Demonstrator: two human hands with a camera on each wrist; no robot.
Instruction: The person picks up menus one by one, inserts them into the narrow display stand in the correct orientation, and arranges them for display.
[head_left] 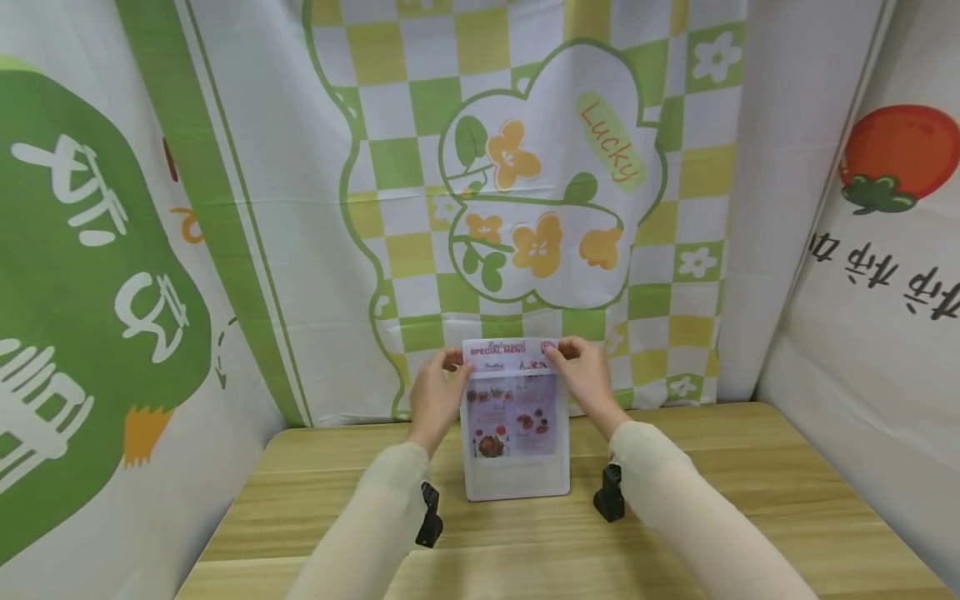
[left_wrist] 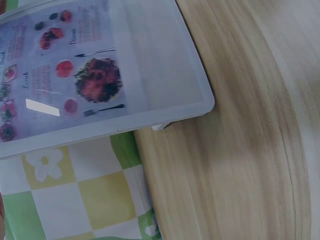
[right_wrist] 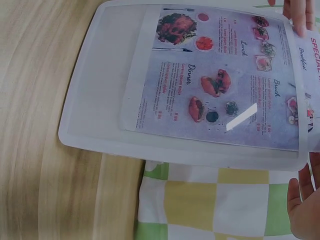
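A white-framed clear display stand (head_left: 517, 483) stands upright on the table, leaning back slightly. Partway inside it is a printed menu sheet (head_left: 498, 356), its top strip poking out above the frame and a bare band showing below its lower edge. My left hand (head_left: 435, 398) pinches the sheet's upper left corner between thumb and fingers. At the upper right corner my right hand (head_left: 588, 379) pinches the sheet the same way. In the right wrist view, food pictures and text show through the clear cover (right_wrist: 225, 75). Only a sliver of hand shows in the left wrist view.
The wooden table (head_left: 330, 508) has rounded far corners. Just behind the stand hangs a green, yellow and white checked cloth (head_left: 416, 250). Printed cloth walls close in the left and right sides. Black wrist cameras (head_left: 611, 493) sit under both forearms.
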